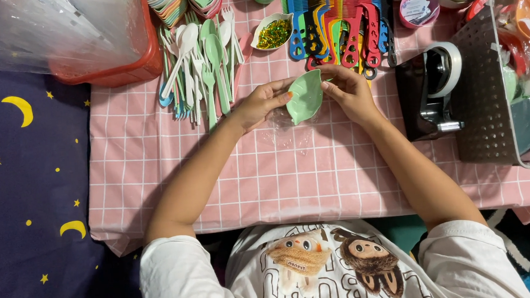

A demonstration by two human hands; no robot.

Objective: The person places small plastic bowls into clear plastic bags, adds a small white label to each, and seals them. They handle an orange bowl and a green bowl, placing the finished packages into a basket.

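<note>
My left hand [261, 104] and my right hand [349, 92] hold a small green leaf-shaped dish [305, 96] between them, above a pink checked tablecloth [292, 172]. The left fingers grip its left rim, the right fingers its upper right rim. A clear plastic wrapper [288, 128] lies under the dish, partly hidden by it and hard to make out.
Plastic spoons and forks [198, 66] lie at the back left, coloured combs [336, 17] behind the hands. A small bowl of beads [273, 32], a black tape dispenser [431, 92], a grey basket [493, 87] at right, a red bin [114, 69] at left.
</note>
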